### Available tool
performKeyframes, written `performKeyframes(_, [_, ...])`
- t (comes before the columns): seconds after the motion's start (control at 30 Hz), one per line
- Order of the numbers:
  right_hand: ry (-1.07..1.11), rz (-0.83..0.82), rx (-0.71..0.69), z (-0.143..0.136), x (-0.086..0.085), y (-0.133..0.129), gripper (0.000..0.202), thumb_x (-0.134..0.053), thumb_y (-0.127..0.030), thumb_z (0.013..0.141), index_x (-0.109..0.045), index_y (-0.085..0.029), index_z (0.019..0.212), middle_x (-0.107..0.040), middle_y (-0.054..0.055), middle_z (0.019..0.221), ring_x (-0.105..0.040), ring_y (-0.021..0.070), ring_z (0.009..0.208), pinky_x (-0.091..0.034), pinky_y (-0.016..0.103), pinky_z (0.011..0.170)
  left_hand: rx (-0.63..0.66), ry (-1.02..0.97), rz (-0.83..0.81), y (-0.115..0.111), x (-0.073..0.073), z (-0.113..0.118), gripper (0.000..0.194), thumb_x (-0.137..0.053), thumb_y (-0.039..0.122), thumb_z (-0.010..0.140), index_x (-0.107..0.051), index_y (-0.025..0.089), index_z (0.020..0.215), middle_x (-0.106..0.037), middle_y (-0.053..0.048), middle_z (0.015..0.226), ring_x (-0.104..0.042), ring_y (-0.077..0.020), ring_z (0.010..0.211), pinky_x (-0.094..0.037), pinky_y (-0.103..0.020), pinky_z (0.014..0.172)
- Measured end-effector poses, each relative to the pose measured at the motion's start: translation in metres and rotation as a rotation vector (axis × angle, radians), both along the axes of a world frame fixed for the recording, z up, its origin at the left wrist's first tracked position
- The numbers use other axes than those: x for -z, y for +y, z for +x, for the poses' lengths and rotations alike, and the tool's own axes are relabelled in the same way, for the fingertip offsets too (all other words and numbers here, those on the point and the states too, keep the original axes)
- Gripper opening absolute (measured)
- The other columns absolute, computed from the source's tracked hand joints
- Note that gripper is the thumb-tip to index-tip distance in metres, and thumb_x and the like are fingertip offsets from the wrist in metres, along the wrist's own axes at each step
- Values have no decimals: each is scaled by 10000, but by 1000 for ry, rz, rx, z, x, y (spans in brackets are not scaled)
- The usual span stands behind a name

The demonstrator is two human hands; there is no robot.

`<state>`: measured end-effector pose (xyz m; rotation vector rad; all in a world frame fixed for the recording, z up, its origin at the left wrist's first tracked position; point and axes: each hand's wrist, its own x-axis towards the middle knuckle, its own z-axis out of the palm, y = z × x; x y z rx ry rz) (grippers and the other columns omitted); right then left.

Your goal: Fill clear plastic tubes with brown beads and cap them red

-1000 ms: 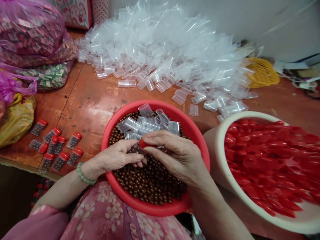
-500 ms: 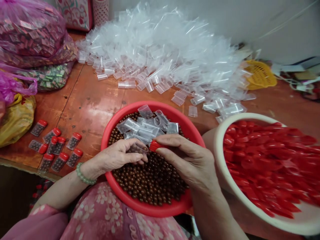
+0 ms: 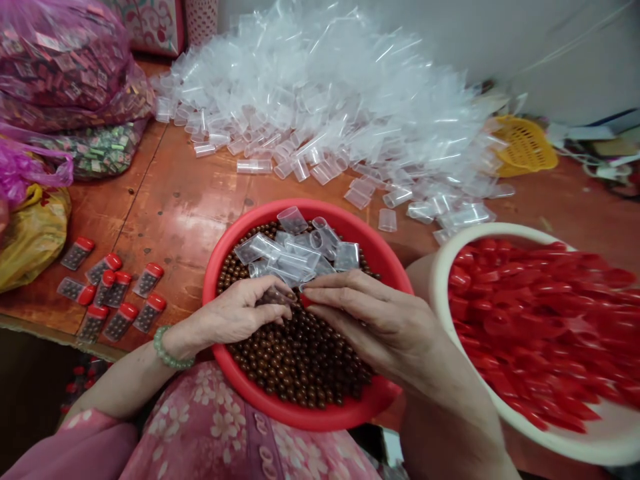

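Observation:
Over the red basin (image 3: 213, 273), my left hand (image 3: 240, 307) is closed around a clear plastic container (image 3: 273, 295), mostly covered by the fingers, with some brown balls seen in it. Close beside it, my right hand (image 3: 370, 317) has its fingers together over a red cap (image 3: 305, 301); only a bit of the cap shows. Whether cap and container touch is hidden. Brown balls (image 3: 300, 367) fill the basin below both hands. Empty clear containers (image 3: 290, 257) lie on the balls at the basin's far side.
A cream tub (image 3: 440, 267) of red caps (image 3: 540, 320) stands at the right. Behind the basin rises a heap of clear containers (image 3: 325, 100). Several filled, capped containers (image 3: 117, 290) lie at the left, near stuffed plastic bags (image 3: 65, 67). A yellow basket (image 3: 527, 147) sits back right.
My right hand has turned and its fingers now cover more of the red cap beside the container. The left hand has barely moved, and the view has shifted slightly.

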<state>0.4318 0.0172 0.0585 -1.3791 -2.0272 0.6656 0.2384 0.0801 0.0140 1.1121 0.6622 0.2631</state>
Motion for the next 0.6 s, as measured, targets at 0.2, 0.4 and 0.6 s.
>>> performKeyframes(0.2, [70,38,102,2,2,-3,212,-646,-115,860,-690,-248,1019,-705,42,965,-677,161,877,-568,268,781,10,-20,-17,1,-2,1,133,-592,146,818,-580,148,950,-639,-12,820,-590,-123,790,-454,-280,804])
performKeyframes(0.4, [164,66,112,-14,13,3,183,-642,-127,863,-700,-242,992,-717,43,944,-691,174,863,-585,297,770,3,-48,43,0,2,-1,86,-579,128,817,-588,145,901,-600,12,787,-550,-110,752,-428,-263,771])
performKeyframes(0.6, [87,20,118,-5,11,-4,173,-638,-134,867,-708,-233,991,-716,53,959,-689,167,879,-582,280,780,-20,-59,2,1,1,-1,118,-557,143,839,-581,145,955,-621,-4,798,-580,-120,772,-444,-273,770])
